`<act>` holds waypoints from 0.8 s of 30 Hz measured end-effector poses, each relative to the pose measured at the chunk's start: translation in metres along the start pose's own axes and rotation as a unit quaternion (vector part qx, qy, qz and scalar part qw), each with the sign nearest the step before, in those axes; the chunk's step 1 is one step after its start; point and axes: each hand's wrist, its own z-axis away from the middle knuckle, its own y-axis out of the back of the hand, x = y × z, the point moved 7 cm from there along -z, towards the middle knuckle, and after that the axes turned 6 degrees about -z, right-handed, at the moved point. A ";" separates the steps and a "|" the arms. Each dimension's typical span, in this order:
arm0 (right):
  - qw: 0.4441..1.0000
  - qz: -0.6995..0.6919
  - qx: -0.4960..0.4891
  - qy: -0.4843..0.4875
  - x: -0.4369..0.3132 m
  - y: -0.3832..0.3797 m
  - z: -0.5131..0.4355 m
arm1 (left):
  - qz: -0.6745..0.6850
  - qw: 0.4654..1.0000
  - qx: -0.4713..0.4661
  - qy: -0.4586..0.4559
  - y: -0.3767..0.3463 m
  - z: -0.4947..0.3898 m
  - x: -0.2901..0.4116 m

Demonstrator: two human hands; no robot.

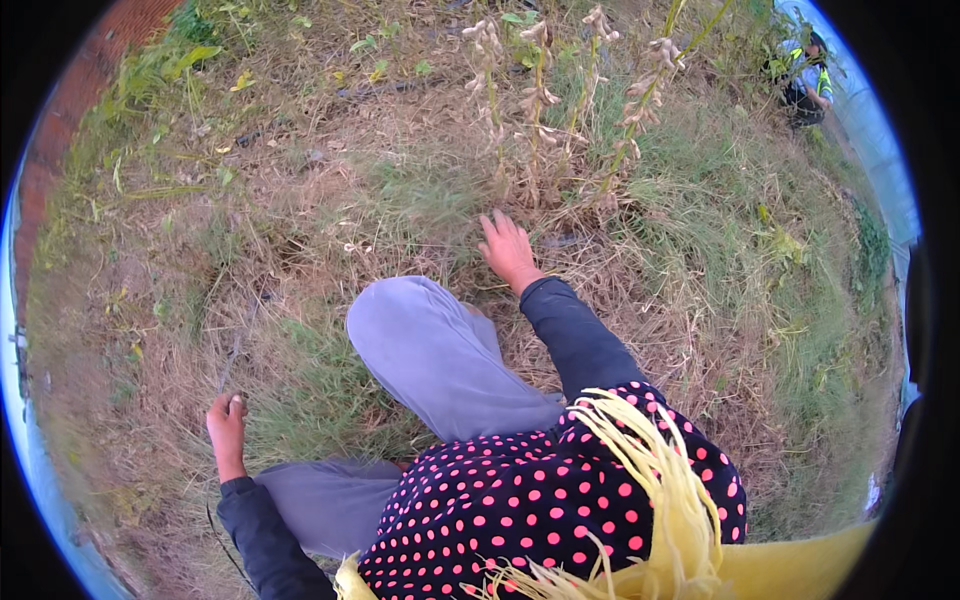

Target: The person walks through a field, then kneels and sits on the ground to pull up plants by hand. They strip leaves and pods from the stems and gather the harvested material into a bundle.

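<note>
My right hand (508, 246) reaches forward with its fingers apart and nothing visible in it. It is low over the dry grass, just short of the base of several dry soybean plants (537, 112). Brown pods hang along their upright stems. Off to the left, my left hand (226, 429) is curled, thumb uppermost, above the grass beside my leg. A thin greyish strip (234, 349) runs forward from near its fingers; whether the hand grips it cannot be made out.
My bent knee in grey trousers (420, 345) stands between the hands. A yellow fringed scarf (667, 480) hangs over my front. Green weeds (697, 210) grow at right. Another person (806, 79) in a reflective vest is at far right. A reddish-brown surface (97, 67) borders the far left.
</note>
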 end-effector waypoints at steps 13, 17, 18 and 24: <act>0.966 0.059 -0.252 0.007 0.050 -0.052 0.141 | -0.083 0.996 -0.037 -0.025 -0.009 -0.008 0.011; 0.943 0.083 -0.317 -0.057 0.036 -0.021 0.106 | -0.078 0.995 -0.044 -0.041 -0.010 -0.007 0.014; 0.943 0.082 -0.315 -0.075 0.036 -0.014 0.093 | -0.088 0.994 -0.043 -0.038 -0.010 -0.006 0.013; 0.917 -0.339 0.123 -0.172 0.075 0.003 -0.003 | -0.091 0.994 -0.049 -0.037 -0.010 -0.007 0.011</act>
